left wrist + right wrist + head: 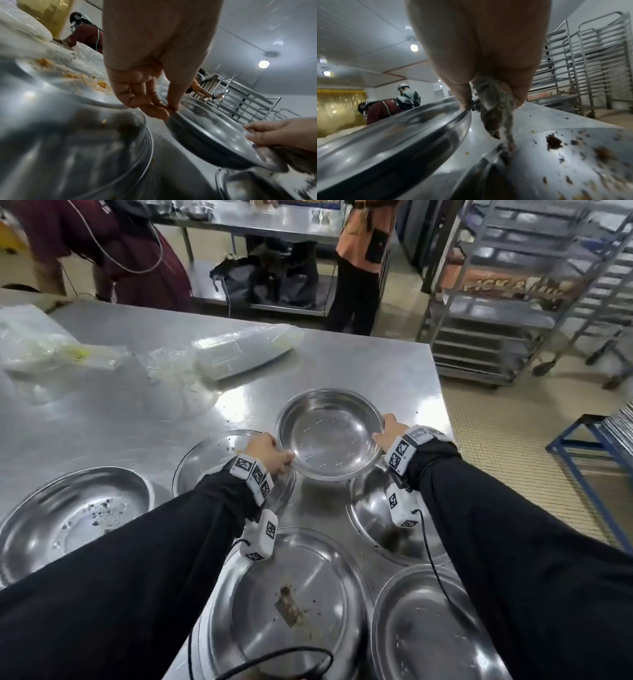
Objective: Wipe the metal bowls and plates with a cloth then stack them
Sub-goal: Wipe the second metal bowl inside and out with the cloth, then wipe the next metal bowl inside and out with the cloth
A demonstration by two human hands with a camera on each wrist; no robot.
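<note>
A steel worktable (pixel 359 361) in a kitchen with tray racks (pixel 513 302) behind it carried the work. A clean metal bowl (pixel 329 433) was held above the tabletop near its far right part, gripped at opposite sides of the rim. Its left edge was pinched by the left hand (pixel 265 451), thumb over the rim and fingers beneath. Its right edge was held by the right hand (pixel 390 433), thumb on the rim.

A soiled, greyish cloth (pixel 493 108) was seen bunched in the right hand only in the right wrist view, hanging down beside the bowl; in the head view it was hidden behind the hand. The left pinch was shown plainly only by the left wrist view.

Around the held bowl, several other bowls and plates lay on the table: a crumb-strewn plate (pixel 212 460) under the left hand, a dirty bowl (pixel 72 518) at the left, a stained plate (pixel 291 604) nearest the body, and two more at the right, partly covered by the sleeves. Plastic bags (pixel 239 350) lay farther back. Two other people stood beyond the table, cut off by the frame.
</note>
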